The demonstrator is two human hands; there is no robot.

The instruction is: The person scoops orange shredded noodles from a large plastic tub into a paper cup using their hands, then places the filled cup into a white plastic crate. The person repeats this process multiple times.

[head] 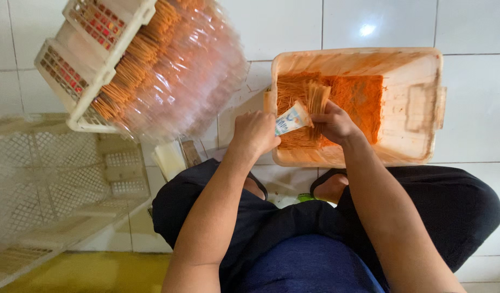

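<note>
White glossy tiled floor [293,27] under everything; the person sits low over it, knees spread in dark trousers [293,228]. Landmark: the rectangular cream plastic tub stained orange [412,97], standing just beyond the knees. Left of the tub, well apart, an empty cream lattice plastic crate [54,184] lies at the frame's edge. Above that crate and still left of the tub, a stack of tilted cream lattice trays [92,59] carries clear plastic sleeves packed with orange sticks [174,65] — the sleeves fan out toward the tub's left wall without touching it, as far as can be told. Inside the tub, against its left half, a loose heap of thin orange sticks and orange powder [358,97] covers the bottom. Over the tub's near-left corner both hands meet. Right hand [336,123] is closed around a small bundle of thin orange sticks [315,100], its far ends splaying up over the heap. Left hand [255,133] sits just outside the tub's left wall, fingers curled and gripping a small white-and-blue printed paper wrapper [290,119] — the wrapper spans the gap between the two hands, its right end meeting the bundle. Near the tub's front wall, bare feet in dark sandals [328,187].
</note>
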